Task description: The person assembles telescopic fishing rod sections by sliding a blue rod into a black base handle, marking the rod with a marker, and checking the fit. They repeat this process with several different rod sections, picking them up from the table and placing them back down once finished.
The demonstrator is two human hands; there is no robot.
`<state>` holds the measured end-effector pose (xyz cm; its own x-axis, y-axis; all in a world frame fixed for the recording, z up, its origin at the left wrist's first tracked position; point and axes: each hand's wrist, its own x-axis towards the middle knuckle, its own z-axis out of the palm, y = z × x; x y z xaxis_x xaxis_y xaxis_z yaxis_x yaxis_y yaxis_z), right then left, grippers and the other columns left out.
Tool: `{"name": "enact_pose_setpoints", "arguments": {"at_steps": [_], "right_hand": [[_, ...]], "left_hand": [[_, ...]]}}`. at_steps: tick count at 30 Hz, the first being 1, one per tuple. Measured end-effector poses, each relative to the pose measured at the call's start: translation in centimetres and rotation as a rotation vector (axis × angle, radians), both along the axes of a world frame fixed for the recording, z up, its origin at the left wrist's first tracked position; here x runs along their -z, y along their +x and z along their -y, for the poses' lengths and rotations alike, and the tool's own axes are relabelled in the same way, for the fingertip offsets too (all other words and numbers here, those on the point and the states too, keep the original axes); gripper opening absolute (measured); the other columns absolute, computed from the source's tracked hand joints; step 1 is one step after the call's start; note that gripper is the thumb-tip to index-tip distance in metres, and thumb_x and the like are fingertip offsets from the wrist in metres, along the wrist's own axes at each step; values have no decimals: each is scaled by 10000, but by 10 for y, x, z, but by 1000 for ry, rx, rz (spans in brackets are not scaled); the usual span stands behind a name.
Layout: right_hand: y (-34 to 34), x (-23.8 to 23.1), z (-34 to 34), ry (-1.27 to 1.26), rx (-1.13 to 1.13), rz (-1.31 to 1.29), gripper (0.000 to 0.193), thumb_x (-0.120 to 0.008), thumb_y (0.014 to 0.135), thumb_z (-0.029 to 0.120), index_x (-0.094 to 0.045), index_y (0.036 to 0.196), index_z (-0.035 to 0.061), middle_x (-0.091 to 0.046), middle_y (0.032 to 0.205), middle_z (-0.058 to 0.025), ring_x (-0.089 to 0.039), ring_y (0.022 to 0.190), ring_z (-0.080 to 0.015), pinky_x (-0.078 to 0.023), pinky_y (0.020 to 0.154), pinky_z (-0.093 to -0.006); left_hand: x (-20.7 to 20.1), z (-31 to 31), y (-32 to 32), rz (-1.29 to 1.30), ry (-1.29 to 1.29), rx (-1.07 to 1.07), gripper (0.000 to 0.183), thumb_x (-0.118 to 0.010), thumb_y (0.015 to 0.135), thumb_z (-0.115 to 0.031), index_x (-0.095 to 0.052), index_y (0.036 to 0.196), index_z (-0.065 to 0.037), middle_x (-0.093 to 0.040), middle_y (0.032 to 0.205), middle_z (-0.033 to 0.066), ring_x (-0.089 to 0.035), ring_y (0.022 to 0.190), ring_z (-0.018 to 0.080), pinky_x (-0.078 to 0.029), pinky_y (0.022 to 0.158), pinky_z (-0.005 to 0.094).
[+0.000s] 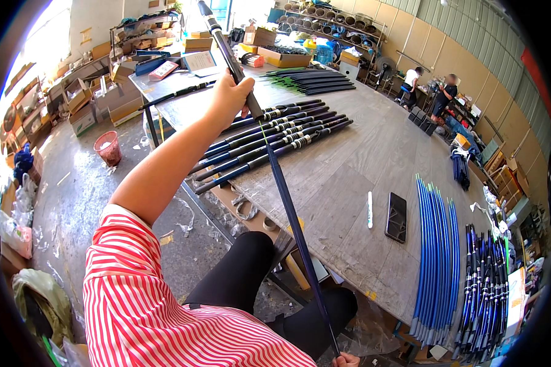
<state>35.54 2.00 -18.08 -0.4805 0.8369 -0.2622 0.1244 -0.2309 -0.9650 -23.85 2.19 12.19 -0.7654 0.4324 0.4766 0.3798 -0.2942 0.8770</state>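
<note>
My left hand [231, 96] is raised above the table and wrapped round the dark grip of a fishing rod handle section [217, 38], which slants up and away. From the handle's lower end a thin greenish tip runs into a long dark blue rod section [292, 220], which slopes down toward me past the table edge. My right hand [346, 359], partly cut off at the lower edge, is closed round the low end of that blue section. Beneath my left hand, several fishing rods [281, 137] with black grips and silver reel seats lie side by side.
On the wooden table [343, 177] lie a white pen [370, 210], a black phone [396, 217], blue rod sections [434, 263] and bundled rods [483, 287]. Green-tipped rods [312, 81] lie at the far end. A red wastebasket [108, 148] stands left; two people are in the background.
</note>
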Motion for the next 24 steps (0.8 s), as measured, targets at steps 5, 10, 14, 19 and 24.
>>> {"name": "enact_pose_setpoints", "arguments": {"at_steps": [5,10,14,19,24], "right_hand": [[2,-2,0,21,-18,30,141,-585,832,98,-599,817,-42,-480,572,17,-407,501,-59,-318,449,-207],[0,-3,2,14,9,12,171,-585,834,106,-608,892,-53,-492,582,16,-412,505,-55,-322,451,-199],[1,0,0,12,7,80,196,-583,832,104,-610,941,-56,-500,589,20,-409,497,-49,-317,442,-196],[2,10,1,-8,43,39,202,-582,822,84,-611,965,-56,-509,594,20,-416,498,-47,-318,439,-197],[2,8,2,-26,59,23,210,-596,810,78,-612,974,-51,-525,604,13,-422,499,-48,-323,436,-198]], "left_hand": [[-5,2,3,-37,-33,-58,447,-523,804,-84,-328,1181,56,-501,652,66,-423,358,119,-333,290,248],[-4,3,7,-49,-54,-61,453,-517,806,-80,-320,1188,62,-498,648,65,-418,347,119,-326,283,248],[-1,3,16,-28,-38,-5,462,-516,809,-80,-315,1199,63,-492,637,58,-416,346,110,-319,282,242],[0,4,33,-24,-76,37,503,-526,806,-89,-306,1237,49,-479,609,31,-397,333,86,-310,287,227],[-2,5,48,-42,-72,60,406,-537,792,-113,-356,1127,25,-474,554,43,-437,343,98,-350,290,230]]}}
